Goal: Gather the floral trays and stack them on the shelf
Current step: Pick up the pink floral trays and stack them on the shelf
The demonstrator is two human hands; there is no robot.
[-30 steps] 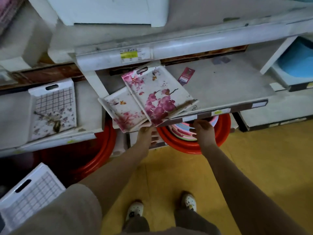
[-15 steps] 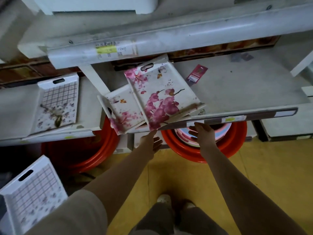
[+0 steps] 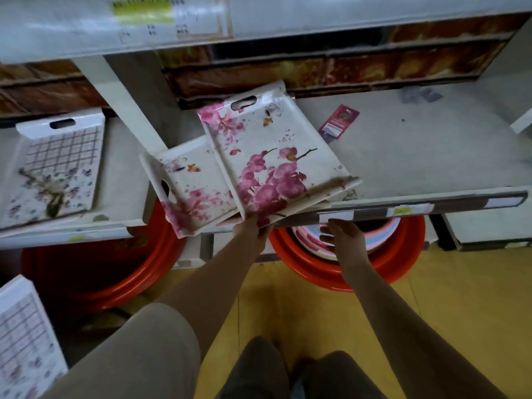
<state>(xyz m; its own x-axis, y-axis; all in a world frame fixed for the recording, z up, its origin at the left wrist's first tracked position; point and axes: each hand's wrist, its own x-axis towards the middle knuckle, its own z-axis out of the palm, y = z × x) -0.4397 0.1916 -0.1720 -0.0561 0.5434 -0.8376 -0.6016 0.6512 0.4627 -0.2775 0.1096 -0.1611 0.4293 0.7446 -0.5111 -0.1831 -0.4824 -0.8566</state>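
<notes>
Left hand (image 3: 250, 229) touches the white plastic pink-orchid tray (image 3: 273, 156) overhanging the white shelf (image 3: 403, 159), finger grip hidden; right hand (image 3: 345, 237) below it, fingers loosely spread, empty.

Dim, soft-focus, wide-angle edge distortion

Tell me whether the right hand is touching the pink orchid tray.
Apart. The head view shows the right hand at the shelf's front edge, with that edge strip showing between its fingertips and the pink orchid tray.

Price labels (image 3: 143, 12) blurred, no text legible
</notes>
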